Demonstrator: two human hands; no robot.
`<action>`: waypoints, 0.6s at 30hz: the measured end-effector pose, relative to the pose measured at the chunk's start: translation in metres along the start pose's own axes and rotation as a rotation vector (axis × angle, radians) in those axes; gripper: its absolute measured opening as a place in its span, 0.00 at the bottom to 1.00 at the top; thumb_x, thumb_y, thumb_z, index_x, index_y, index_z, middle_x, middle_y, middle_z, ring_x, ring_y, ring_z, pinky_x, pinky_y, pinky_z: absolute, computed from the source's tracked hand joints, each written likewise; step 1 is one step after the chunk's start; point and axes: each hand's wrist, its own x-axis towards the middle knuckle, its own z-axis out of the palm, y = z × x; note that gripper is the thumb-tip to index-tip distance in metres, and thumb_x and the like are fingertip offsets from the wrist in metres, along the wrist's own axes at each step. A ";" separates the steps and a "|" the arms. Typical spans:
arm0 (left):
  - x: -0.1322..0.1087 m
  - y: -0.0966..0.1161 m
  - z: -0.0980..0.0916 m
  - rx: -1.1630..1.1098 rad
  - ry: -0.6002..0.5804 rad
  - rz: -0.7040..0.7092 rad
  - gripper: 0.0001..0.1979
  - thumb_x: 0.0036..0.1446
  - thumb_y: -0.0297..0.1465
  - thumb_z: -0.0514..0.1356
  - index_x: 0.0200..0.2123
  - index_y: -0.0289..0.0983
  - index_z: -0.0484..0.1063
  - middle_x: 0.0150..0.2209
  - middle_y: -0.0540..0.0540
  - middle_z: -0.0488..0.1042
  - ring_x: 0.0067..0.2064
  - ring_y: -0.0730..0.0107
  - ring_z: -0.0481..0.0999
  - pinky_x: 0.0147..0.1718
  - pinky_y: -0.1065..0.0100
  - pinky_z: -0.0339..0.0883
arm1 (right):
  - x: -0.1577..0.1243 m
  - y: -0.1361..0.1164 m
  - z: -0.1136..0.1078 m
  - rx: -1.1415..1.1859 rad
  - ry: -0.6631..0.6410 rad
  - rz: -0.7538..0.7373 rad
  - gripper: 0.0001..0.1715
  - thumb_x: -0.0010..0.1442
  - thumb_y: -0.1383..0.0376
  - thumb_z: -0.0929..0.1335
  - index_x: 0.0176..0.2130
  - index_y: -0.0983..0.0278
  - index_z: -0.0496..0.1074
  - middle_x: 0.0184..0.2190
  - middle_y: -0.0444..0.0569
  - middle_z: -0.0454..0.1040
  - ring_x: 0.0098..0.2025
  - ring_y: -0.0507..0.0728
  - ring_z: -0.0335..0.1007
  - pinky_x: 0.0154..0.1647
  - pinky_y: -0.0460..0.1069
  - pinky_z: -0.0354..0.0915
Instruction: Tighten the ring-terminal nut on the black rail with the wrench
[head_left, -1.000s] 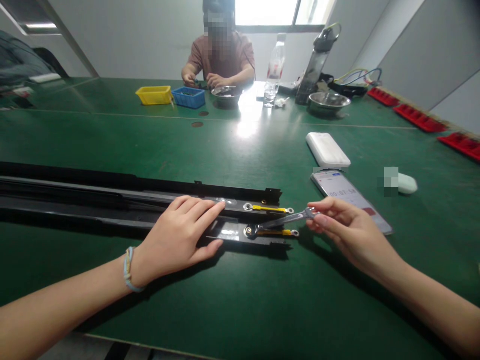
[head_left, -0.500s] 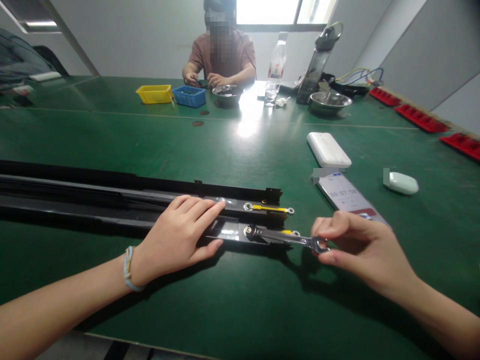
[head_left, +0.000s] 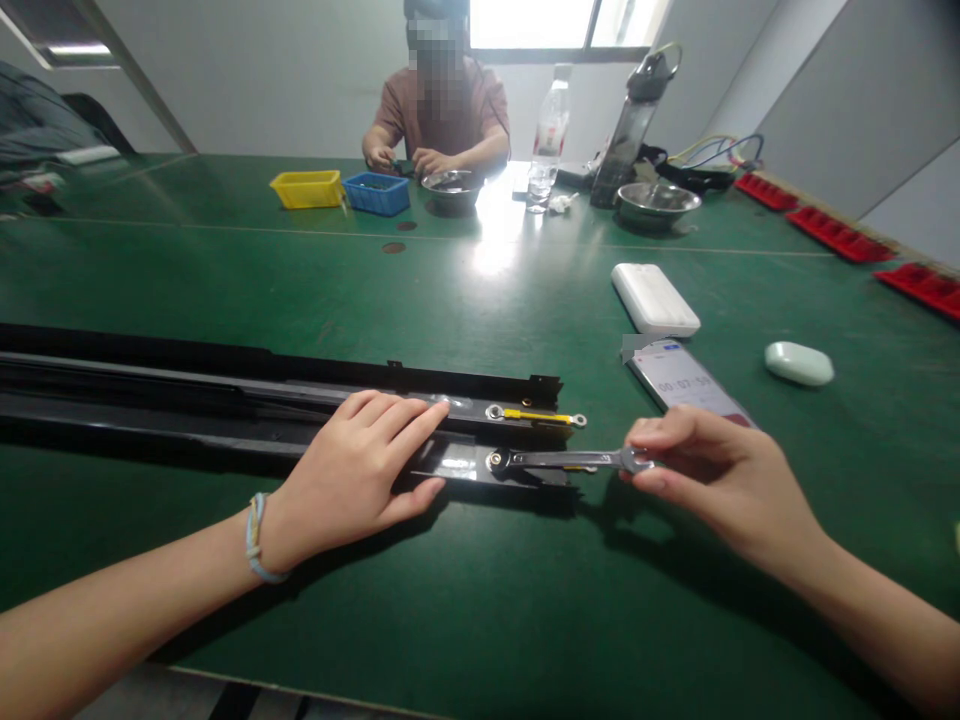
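Observation:
My left hand [head_left: 367, 445] lies flat across two long black metal rails [head_left: 150, 425], its thumb spread towards the near side. Between thumb and fingertips, my right hand [head_left: 720, 490] pinches the open-jaw end of a combination wrench [head_left: 570, 459]. The wrench's ring end sits around a bolt [head_left: 496, 459] at the right end of the near rail. On the far rail, a yellow wire with ring terminals [head_left: 536, 415] is attached at one end and sticks out past the rail. A similar yellow wire on the near rail is mostly hidden under the wrench.
Right of the rails lie a phone [head_left: 686, 378] showing a timer, a white power bank [head_left: 655, 300] and a pale oval case [head_left: 799, 363]. Across the table sits a person [head_left: 442, 110] near yellow [head_left: 306, 190] and blue bins [head_left: 376, 195], steel bowls and bottles.
My right hand has swung the wrench's free end slightly up and away from me around the bolt. My left hand stays in place on the rails.

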 end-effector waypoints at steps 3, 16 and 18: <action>-0.001 0.000 -0.003 0.002 0.003 0.003 0.27 0.59 0.41 0.54 0.56 0.28 0.65 0.49 0.36 0.73 0.46 0.53 0.71 0.47 0.53 0.63 | 0.004 -0.001 0.000 -0.054 0.041 0.043 0.10 0.45 0.59 0.77 0.29 0.58 0.76 0.27 0.46 0.79 0.29 0.56 0.76 0.27 0.48 0.73; 0.000 -0.002 -0.002 0.010 0.001 0.010 0.27 0.59 0.40 0.54 0.56 0.28 0.64 0.49 0.36 0.73 0.47 0.53 0.71 0.47 0.54 0.63 | 0.004 0.000 0.001 -0.026 0.038 0.032 0.12 0.42 0.59 0.78 0.26 0.58 0.74 0.26 0.45 0.77 0.29 0.56 0.74 0.28 0.48 0.71; 0.001 -0.002 -0.001 0.010 0.001 0.011 0.27 0.59 0.40 0.54 0.56 0.28 0.64 0.49 0.36 0.72 0.47 0.53 0.71 0.47 0.54 0.63 | 0.001 0.002 0.001 0.003 0.018 -0.002 0.12 0.42 0.61 0.79 0.25 0.58 0.74 0.25 0.44 0.75 0.29 0.55 0.73 0.28 0.48 0.71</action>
